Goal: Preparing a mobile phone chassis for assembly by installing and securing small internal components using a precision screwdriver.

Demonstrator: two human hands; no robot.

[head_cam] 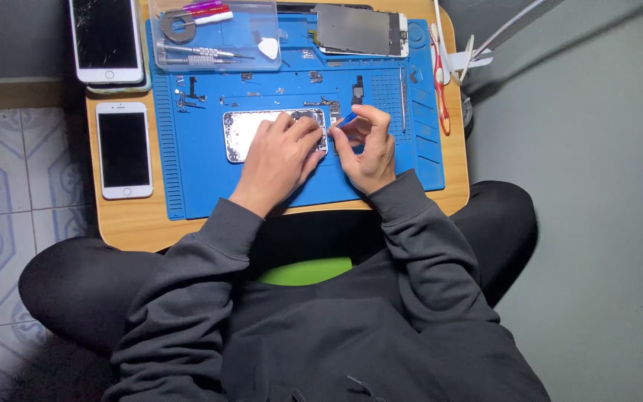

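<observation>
**Both hands on the opened phone shell at the centre of the blue mat**

I see a small wooden table (132,223) in front of the seated person, with a tiled floor (1,171) to its left. A blue work mat (202,175) covers most of the table top.

On the bare wood left of the mat lie two white phones. The nearer one (123,149) has a dark, intact screen. The farther one (107,39) has a cracked screen and rests on top of another flat item.

At the far edge of the mat I note a clear plastic tray (262,22) holding a screwdriver (202,51), a roll of tape (178,26) and a white pick (269,48). Just right of the tray lies a detached screen panel (357,31), back side up. Red-handled tweezers (438,78) lie along the right border of the mat.

The opened phone shell (241,134) lies flat at the centre of the mat, its long side across the view. Small loose parts (187,97) are scattered on the mat just beyond it.

My left hand (280,152) rests palm down on the right half of the shell, fingers half spread and pressing it to the mat; it grips nothing.

My right hand (366,149) sits just beside the shell's right end, touching the left hand's fingertips. Its thumb and forefinger are pinched narrow on a small blue tool (347,120), whose tip meets the shell's edge.
</observation>
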